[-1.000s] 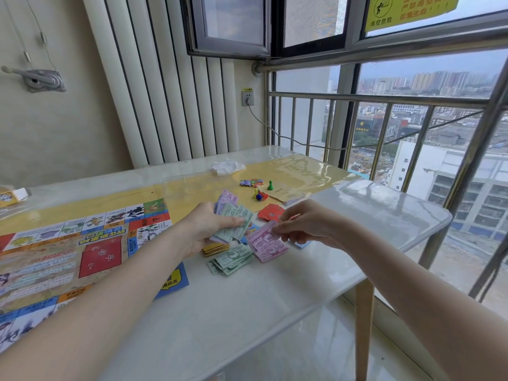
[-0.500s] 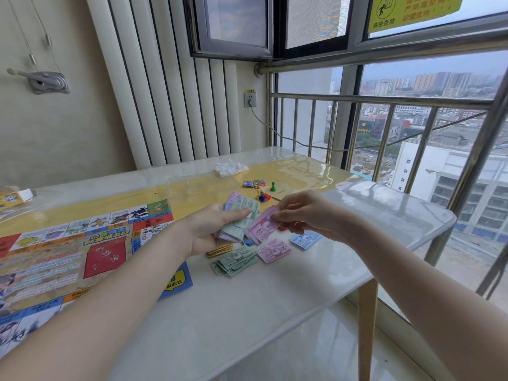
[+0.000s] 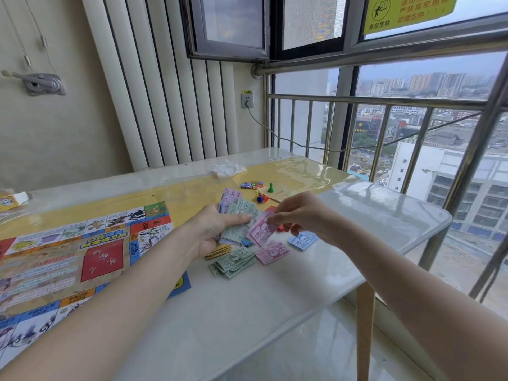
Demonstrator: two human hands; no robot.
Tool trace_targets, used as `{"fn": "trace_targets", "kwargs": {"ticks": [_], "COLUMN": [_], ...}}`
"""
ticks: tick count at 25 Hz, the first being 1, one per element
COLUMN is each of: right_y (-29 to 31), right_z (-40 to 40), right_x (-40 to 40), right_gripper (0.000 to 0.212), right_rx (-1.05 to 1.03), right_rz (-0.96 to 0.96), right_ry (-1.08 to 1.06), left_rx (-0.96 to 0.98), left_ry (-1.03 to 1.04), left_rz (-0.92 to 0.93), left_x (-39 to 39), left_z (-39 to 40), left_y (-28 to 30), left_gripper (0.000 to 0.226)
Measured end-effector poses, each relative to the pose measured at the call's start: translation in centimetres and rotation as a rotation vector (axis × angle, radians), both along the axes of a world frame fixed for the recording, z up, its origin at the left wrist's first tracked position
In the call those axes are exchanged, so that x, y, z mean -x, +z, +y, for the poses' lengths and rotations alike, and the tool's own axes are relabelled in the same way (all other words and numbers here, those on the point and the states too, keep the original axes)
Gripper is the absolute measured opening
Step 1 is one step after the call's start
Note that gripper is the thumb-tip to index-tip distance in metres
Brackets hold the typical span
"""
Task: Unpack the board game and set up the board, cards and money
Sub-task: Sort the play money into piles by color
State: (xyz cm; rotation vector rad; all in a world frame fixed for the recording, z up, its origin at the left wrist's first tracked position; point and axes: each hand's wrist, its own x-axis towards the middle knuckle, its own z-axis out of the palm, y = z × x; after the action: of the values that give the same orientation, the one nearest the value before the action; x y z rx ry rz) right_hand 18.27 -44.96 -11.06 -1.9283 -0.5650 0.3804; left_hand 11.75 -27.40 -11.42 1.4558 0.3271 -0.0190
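1. Left hand (image 3: 211,232) grips fanned money wad (image 3: 236,215) above the table (image 3: 247,312).
2. Right hand (image 3: 299,215) pinches pink bill (image 3: 259,232), long axis slanting up-right.
3. Board (image 3: 68,257) flat at left.

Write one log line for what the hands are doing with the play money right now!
step: sorting money | left hand: holds mixed notes | right hand: pinches pink note | table: green pile

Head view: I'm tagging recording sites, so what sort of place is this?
Probably an enclosed high-rise apartment balcony: a metal safety railing stands behind large windows over a city skyline, a white ribbed radiator lines the wall, and a glossy white table holds a colourful game board.
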Motion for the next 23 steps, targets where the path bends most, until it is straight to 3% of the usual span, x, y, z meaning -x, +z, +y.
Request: {"fn": "trace_targets", "kwargs": {"ticks": [7, 10, 13, 15, 18, 21, 23], "right_y": [-0.3, -0.7, -1.8, -2.2, -2.1, -1.3, -0.8], "right_z": [-1.3, -1.2, 0.0, 0.8, 1.3, 1.3, 1.7], "right_x": [0.2, 0.5, 0.9, 1.1, 1.4, 1.7, 1.9], "right_gripper": [0.006, 0.009, 0.011, 0.013, 0.03, 0.024, 0.017], "right_rx": [0.028, 0.136, 0.305, 0.516, 0.765, 0.693, 0.402], "right_rz": [0.093, 0.041, -0.09, -0.294, -0.477, -0.466, -0.371], "right_ry": [-0.051, -0.088, -0.107, -0.134, -0.168, -0.134, -0.105], "left_rx": [-0.043, -0.038, -0.032, -0.042, -0.054, -0.045, -0.045], "left_ry": [0.113, 0.114, 0.113, 0.108, 0.112, 0.113, 0.083], "left_rz": [-0.028, -0.022, -0.018, -0.017, -0.015, -0.021, -0.019], "left_x": [0.3, 0.4, 0.4, 0.5, 0.8, 1.1, 1.5], "left_z": [0.8, 0.7, 0.8, 0.9, 1.2, 1.3, 1.6], "left_y": [0.0, -0.2, -0.3, -0.4, -0.5, -0.7, -0.8], "left_gripper": [0.016, 0.017, 0.016, 0.014, 0.014, 0.015, 0.015]}}
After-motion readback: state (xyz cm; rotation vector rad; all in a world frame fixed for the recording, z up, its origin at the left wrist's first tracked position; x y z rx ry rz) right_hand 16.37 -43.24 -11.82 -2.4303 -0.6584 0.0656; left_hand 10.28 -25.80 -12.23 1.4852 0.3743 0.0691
